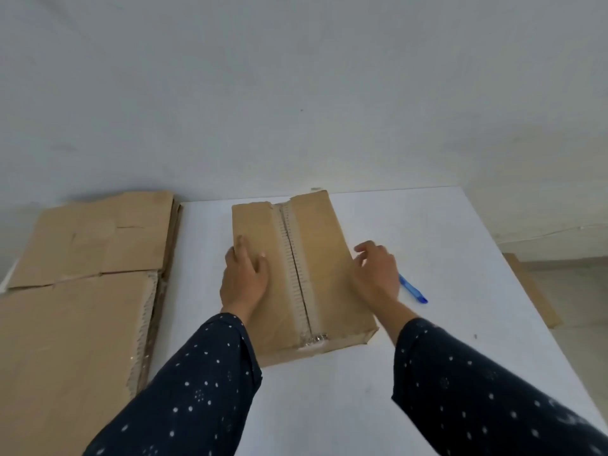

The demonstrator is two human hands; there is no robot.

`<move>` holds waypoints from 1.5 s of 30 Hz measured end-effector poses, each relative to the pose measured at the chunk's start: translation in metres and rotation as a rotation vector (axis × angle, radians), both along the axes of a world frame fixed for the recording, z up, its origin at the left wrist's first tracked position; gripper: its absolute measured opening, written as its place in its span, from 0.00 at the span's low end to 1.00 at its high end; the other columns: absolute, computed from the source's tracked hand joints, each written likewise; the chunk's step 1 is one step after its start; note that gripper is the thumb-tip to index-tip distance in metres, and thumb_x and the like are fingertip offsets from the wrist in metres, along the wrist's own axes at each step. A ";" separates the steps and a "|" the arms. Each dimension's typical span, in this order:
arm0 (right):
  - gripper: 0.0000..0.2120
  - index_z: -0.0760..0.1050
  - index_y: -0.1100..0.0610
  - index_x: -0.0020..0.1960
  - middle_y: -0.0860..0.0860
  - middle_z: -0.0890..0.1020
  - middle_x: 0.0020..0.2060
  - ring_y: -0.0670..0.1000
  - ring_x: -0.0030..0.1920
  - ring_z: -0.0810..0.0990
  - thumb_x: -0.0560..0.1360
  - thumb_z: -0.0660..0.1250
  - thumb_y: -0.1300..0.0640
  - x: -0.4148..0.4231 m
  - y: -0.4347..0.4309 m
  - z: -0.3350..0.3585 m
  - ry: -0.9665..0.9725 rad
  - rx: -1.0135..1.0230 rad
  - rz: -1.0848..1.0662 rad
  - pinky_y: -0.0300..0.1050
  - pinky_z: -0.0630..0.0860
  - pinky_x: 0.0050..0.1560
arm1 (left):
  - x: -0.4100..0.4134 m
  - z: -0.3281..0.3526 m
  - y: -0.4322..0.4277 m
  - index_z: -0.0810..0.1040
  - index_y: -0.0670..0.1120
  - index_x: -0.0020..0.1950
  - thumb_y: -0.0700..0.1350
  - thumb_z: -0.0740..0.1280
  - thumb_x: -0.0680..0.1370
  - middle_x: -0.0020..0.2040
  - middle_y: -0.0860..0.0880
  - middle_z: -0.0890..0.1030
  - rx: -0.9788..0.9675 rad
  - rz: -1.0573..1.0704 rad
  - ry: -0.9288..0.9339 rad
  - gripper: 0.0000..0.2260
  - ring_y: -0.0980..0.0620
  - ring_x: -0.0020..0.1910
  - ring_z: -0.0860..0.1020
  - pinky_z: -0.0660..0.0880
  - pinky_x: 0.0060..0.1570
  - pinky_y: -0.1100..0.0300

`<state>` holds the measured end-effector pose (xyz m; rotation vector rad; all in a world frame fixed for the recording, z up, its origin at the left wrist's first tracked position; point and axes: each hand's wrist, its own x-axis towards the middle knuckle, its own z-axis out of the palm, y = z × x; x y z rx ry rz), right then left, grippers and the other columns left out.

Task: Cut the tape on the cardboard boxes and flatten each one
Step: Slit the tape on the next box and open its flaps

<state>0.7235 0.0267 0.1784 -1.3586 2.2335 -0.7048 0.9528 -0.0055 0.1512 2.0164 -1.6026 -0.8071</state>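
A brown cardboard box (316, 245) lies on the white table (444, 232), its top seam running away from me with a dark slit along the middle of the clear tape (296, 258). My left hand (243, 278) rests flat on the left top flap, fingers together. At the box's right edge my right hand (378, 274) touches the side with curled fingers and holds nothing. A blue cutter (413, 288) lies on the table just right of that hand, partly hidden by it.
A stack of flattened cardboard (82, 278) lies to the left of the table. Another cardboard piece (533, 291) sits on the floor beyond the table's right edge. A pale wall stands behind.
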 end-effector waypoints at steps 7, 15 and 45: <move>0.17 0.67 0.56 0.68 0.56 0.72 0.61 0.58 0.60 0.73 0.80 0.61 0.56 -0.084 -0.011 -0.061 0.297 0.365 0.135 0.52 0.75 0.55 | 0.000 -0.018 -0.015 0.49 0.58 0.81 0.60 0.53 0.83 0.80 0.46 0.55 -0.053 -0.013 -0.099 0.27 0.41 0.64 0.75 0.74 0.62 0.43; 0.13 0.68 0.62 0.64 0.60 0.74 0.59 0.60 0.53 0.76 0.81 0.56 0.64 -0.064 -0.042 -0.053 0.171 0.205 0.053 0.49 0.70 0.46 | 0.000 -0.024 -0.016 0.52 0.55 0.81 0.59 0.54 0.83 0.81 0.47 0.53 -0.117 -0.014 -0.138 0.27 0.41 0.71 0.69 0.71 0.67 0.42; 0.07 0.71 0.59 0.44 0.52 0.73 0.35 0.53 0.38 0.76 0.78 0.57 0.67 0.111 -0.107 0.050 0.517 0.266 0.523 0.44 0.71 0.34 | 0.004 -0.034 -0.019 0.57 0.46 0.81 0.49 0.53 0.85 0.82 0.43 0.51 -0.237 -0.258 -0.276 0.24 0.46 0.81 0.45 0.51 0.79 0.48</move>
